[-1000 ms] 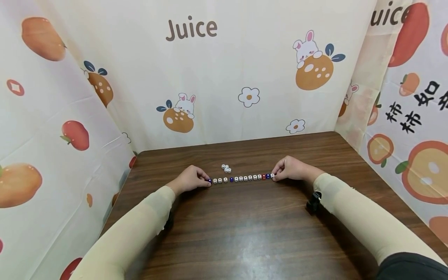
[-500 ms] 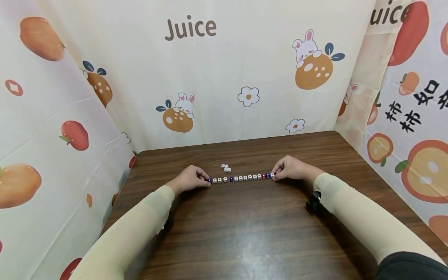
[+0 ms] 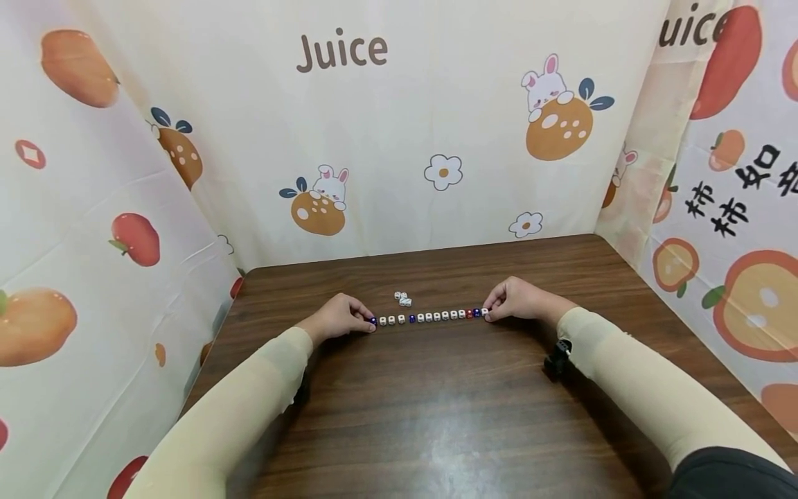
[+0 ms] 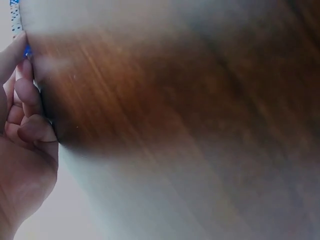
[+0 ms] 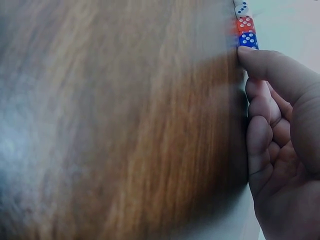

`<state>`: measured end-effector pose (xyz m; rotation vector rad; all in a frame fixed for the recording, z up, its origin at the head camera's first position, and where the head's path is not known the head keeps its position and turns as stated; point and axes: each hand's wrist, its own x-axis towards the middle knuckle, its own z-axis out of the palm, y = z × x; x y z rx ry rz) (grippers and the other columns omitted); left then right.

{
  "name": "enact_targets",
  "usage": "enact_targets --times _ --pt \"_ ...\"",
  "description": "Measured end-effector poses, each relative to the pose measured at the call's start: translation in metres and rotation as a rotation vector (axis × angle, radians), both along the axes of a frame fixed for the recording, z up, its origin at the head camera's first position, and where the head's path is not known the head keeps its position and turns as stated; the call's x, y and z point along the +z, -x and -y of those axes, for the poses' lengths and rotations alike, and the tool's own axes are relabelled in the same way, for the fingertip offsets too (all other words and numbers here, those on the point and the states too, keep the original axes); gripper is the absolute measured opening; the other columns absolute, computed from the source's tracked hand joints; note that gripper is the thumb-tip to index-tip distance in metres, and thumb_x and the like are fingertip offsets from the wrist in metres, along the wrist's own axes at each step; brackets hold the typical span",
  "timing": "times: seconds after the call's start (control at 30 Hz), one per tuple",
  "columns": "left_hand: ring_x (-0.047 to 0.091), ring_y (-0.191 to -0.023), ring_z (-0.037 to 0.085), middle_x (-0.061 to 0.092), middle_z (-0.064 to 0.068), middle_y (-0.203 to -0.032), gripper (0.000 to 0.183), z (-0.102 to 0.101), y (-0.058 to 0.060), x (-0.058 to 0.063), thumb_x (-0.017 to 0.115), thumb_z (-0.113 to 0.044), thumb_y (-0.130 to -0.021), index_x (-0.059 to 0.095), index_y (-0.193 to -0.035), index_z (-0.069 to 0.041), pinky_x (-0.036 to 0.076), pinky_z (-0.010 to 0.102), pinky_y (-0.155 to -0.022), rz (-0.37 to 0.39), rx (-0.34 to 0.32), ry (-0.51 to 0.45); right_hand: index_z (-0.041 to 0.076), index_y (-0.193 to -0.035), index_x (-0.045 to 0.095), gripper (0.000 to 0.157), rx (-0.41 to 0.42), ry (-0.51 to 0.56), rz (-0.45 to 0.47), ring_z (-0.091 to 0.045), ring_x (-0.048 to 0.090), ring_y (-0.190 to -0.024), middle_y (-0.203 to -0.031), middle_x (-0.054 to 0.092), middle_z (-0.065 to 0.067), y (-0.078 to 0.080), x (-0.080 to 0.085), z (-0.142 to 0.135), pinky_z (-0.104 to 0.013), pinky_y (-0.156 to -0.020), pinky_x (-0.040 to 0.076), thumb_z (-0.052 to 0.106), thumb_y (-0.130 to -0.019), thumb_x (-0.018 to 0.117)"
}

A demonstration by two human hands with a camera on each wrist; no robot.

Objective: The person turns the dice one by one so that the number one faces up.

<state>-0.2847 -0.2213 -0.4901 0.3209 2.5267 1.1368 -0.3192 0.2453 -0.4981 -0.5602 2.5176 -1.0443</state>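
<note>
A row of small dice (image 3: 437,317), mostly white, runs across the table between my two hands. My left hand (image 3: 339,319) pinches the blue die (image 3: 373,321) at the left end between thumb and fingers. At the right end, my right hand (image 3: 516,301) pinches a white die (image 3: 485,312). Beside that one sit a blue die (image 5: 248,40) and a red die (image 5: 245,24), seen close in the right wrist view. Another blue die (image 3: 412,319) stands left of the middle, with small gaps around it. In the left wrist view, the thumb partly covers the held blue die (image 4: 28,51).
Several loose white dice (image 3: 404,299) lie in a cluster just behind the row. The brown wooden table (image 3: 399,402) meets a fruit-printed cloth (image 3: 386,138) at the back and both sides.
</note>
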Motion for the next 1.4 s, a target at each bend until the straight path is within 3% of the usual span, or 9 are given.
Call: enact_targets --times 0.77,0.97,1.1,1.4 --pt "0.055 -0.067 0.009 0.076 -0.004 -0.084 0.019 -0.001 0.001 0.001 0.097 -0.022 -0.093 0.09 -0.108 -0.011 0.049 0.026 -0.064 0.007 0.003 -0.002 0.003 -0.112 0.089 0.027 0.016 0.004 0.012 -0.006 0.069 -0.08 -0.087 0.083 0.003 0.001 0.005 -0.004 -0.022 -0.073 0.057 0.016 -0.089 0.097" --pt "0.054 -0.066 0.009 0.075 -0.003 -0.084 0.02 -0.004 0.001 0.004 0.096 -0.02 -0.094 0.09 -0.109 -0.01 0.049 0.027 -0.063 0.003 -0.005 -0.01 0.001 -0.117 0.088 0.026 0.038 -0.001 0.044 -0.011 0.074 -0.081 -0.094 0.087 -0.007 0.003 0.022 -0.012 -0.026 -0.073 0.063 0.02 -0.098 0.09" --pt "0.054 -0.065 0.009 0.074 -0.004 -0.083 0.019 -0.003 0.002 0.004 0.096 -0.02 -0.094 0.09 -0.109 -0.01 0.048 0.026 -0.062 0.014 -0.008 -0.012 0.001 -0.115 0.088 0.024 0.03 -0.007 0.05 -0.013 0.075 -0.081 -0.09 0.083 -0.009 0.009 0.038 -0.01 -0.029 -0.075 0.066 0.022 -0.107 0.082" --pt "0.054 -0.066 0.009 0.074 -0.005 -0.081 0.018 0.001 0.002 0.001 0.097 -0.02 -0.093 0.091 -0.108 -0.012 0.047 0.026 -0.064 -0.004 -0.015 0.02 0.003 -0.112 0.088 0.025 0.064 -0.105 -0.04 -0.016 0.072 -0.076 -0.081 0.078 -0.012 0.027 0.063 0.031 -0.029 -0.073 0.061 0.024 -0.111 0.074"
